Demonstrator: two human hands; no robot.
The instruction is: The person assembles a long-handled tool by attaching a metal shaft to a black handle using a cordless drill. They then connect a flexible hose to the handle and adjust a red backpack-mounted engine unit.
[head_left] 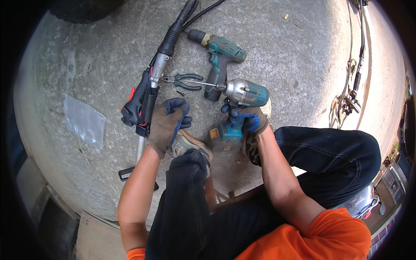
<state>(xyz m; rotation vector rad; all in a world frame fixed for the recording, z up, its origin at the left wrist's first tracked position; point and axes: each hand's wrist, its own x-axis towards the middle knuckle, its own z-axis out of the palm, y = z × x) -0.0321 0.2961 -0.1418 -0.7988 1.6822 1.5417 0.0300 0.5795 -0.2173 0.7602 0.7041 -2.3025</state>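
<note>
My right hand (pixel 251 118), in a grey and blue work glove, is wrapped round the grip of a teal cordless impact driver (pixel 248 92). Its long thin bit (pixel 197 82) points left and passes over green-handled pliers (pixel 187 85); the tip reaches the metal tube (pixel 160 65) of a long tool's black control handle (pixel 142 99) with red levers. Beside that handle, my gloved left hand (pixel 168 123) has its fingers curled in, and whatever they may hold is hidden. A second teal cordless drill (pixel 225 50) lies beyond the driver.
A clear plastic bag (pixel 84 120) lies on the concrete at left. A small dark screw-like piece (pixel 180 93) is below the pliers. Cables with metal hooks (pixel 344 106) stretch along the right. My shoe (pixel 188 143) is close beside my left hand. A dark round object (pixel 84 8) stands at the far left.
</note>
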